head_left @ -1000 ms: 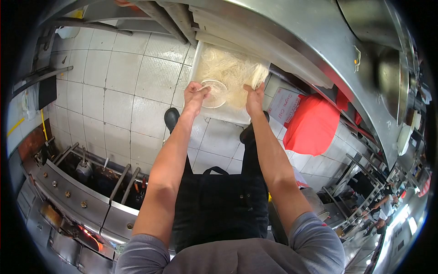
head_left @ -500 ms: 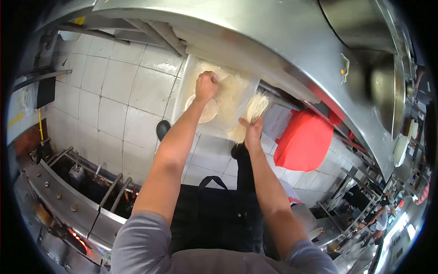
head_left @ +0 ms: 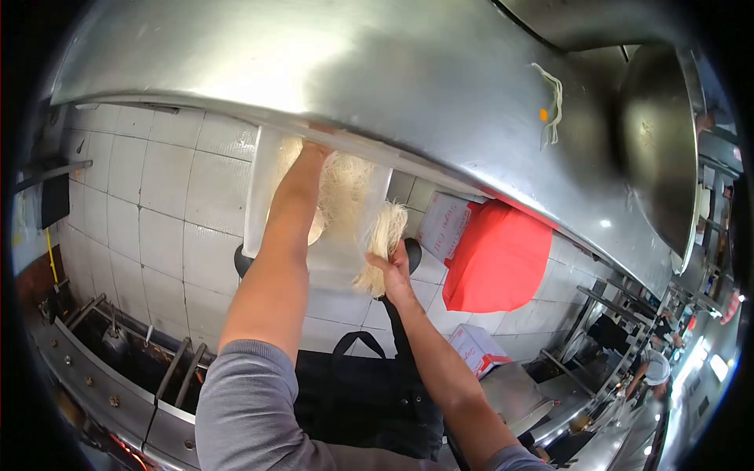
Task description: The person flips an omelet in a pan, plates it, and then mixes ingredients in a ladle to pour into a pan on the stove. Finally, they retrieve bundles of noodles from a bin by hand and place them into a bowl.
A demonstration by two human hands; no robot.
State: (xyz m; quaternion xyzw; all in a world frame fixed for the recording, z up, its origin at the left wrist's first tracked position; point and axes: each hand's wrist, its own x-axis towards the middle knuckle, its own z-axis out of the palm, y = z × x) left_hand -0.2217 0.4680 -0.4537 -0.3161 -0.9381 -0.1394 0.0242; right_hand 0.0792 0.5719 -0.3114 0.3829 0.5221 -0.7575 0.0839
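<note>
My right hand (head_left: 393,265) is closed around a bundle of thin dry noodles (head_left: 388,228), held at the near right corner of a white plastic bin (head_left: 253,196). Loose pale noodles (head_left: 345,184) lie spread inside the bin. My left hand (head_left: 318,147) reaches to the far side of the bin, partly under the steel counter's edge. Its fingers are hidden, so what they do cannot be seen. Beside my left forearm, the rim of a round bowl (head_left: 316,228) shows within the bin, mostly covered by the arm.
A steel counter (head_left: 338,63) overhangs the bin, with noodle strands (head_left: 558,102) and an orange scrap on it. To the right are a printed carton (head_left: 442,225) and a red bag (head_left: 499,259). A stove (head_left: 110,377) stands at lower left. Another person (head_left: 653,369) is far right.
My left hand has moved farther forward, toward the counter's underside. My right hand still grips the noodle bundle. The view has shifted, showing more counter.
</note>
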